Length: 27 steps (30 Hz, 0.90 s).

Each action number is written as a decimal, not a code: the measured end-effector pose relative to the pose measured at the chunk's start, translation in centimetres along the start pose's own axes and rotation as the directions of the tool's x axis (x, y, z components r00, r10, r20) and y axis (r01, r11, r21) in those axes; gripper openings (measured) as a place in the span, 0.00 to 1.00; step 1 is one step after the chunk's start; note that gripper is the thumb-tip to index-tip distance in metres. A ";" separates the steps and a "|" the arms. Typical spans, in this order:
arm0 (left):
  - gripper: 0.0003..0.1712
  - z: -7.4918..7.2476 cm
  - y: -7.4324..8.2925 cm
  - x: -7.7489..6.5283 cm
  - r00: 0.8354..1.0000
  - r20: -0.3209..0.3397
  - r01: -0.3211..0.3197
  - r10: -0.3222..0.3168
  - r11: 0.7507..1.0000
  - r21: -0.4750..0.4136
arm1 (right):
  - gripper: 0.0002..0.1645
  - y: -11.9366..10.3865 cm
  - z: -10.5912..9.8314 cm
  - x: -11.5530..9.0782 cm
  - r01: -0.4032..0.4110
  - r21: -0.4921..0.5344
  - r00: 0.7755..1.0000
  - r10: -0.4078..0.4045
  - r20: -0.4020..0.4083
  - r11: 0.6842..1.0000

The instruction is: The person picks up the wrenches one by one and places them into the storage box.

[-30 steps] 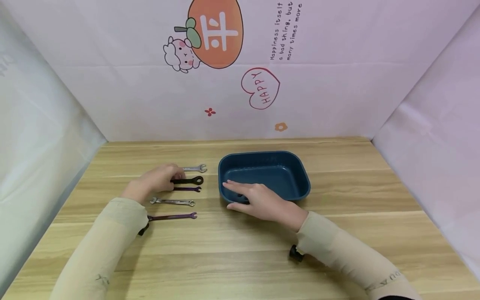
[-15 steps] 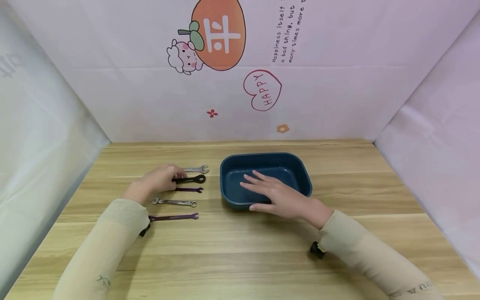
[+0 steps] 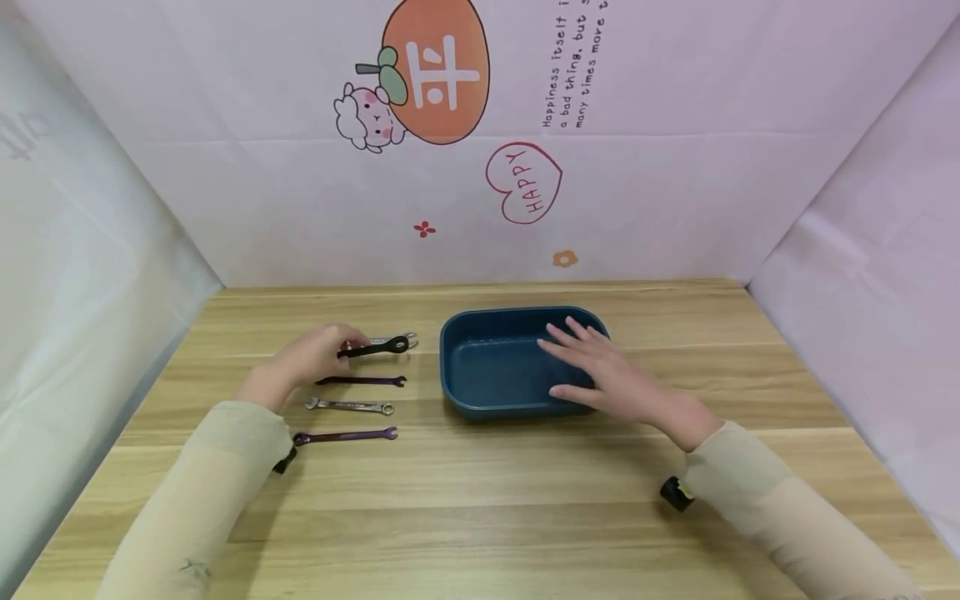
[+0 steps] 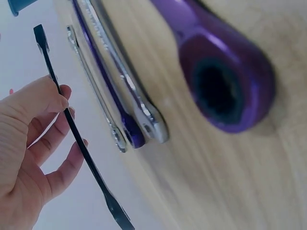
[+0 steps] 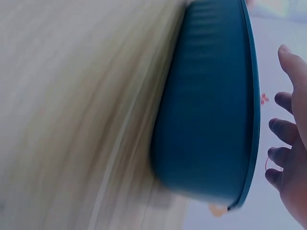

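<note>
My left hand (image 3: 318, 354) pinches a black wrench (image 4: 79, 136) between thumb and fingers, lifted above the table. In the head view its ring end overlaps a silver wrench (image 3: 382, 342) lying behind. Nearer me lie a purple wrench (image 3: 371, 381), a second silver wrench (image 3: 348, 406) and another purple wrench (image 3: 348, 436), side by side. My right hand (image 3: 611, 375) hovers over the right part of a blue rectangular bin (image 3: 483, 408), fingers spread, holding nothing. The right wrist view shows the bin's outer side (image 5: 206, 105) and my fingers beyond its rim.
The wood-grain table (image 3: 480, 517) runs up to a white printed cloth (image 3: 285, 200) at the back. White cloth walls stand at the left and right. A small black device (image 3: 677, 493) is on the underside of my right wrist.
My left hand has raised the black wrench off the table, slightly toward the back. My right hand has moved right, from the bin's left rim to over its right side.
</note>
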State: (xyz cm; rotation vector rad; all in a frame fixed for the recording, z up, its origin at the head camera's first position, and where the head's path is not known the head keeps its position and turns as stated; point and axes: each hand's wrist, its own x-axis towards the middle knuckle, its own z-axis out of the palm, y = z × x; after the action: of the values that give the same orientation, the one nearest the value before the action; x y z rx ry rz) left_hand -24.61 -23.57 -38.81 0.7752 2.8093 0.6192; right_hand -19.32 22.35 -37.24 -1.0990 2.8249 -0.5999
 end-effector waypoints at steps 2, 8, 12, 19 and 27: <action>0.25 -0.2 0.2 -0.1 1.000 -0.001 0.006 -0.006 1.000 0.002 | 0.44 0.5 -0.3 -0.3 -0.025 -0.003 1.000 0.025 -0.006 1.000; 0.25 -0.5 0.8 -0.4 1.000 -0.026 -0.004 0.005 1.000 0.026 | 0.45 2.0 -0.7 -1.3 -0.077 -0.015 0.997 0.076 -0.018 0.997; 0.23 -0.6 1.3 -0.6 0.998 -0.052 -0.025 0.027 0.999 0.049 | 0.45 2.9 -0.5 -1.8 -0.104 -0.026 0.994 0.104 -0.027 0.994; 0.21 -0.7 2.3 -0.6 0.994 -0.078 -0.074 0.079 0.995 0.067 | 0.47 3.9 -0.1 -2.4 -0.174 0.009 0.984 0.174 -0.039 0.985; 0.22 -0.6 4.6 0.0 0.989 -0.080 -0.116 0.124 0.988 0.098 | 0.51 4.7 -0.1 -3.2 -0.244 0.077 0.969 0.245 -0.010 0.967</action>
State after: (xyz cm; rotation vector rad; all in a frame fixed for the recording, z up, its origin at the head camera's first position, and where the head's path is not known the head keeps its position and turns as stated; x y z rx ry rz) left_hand -22.64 -20.21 -36.28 0.9635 2.9046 0.5559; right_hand -19.96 27.71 -39.21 -0.7200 2.8650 -0.6896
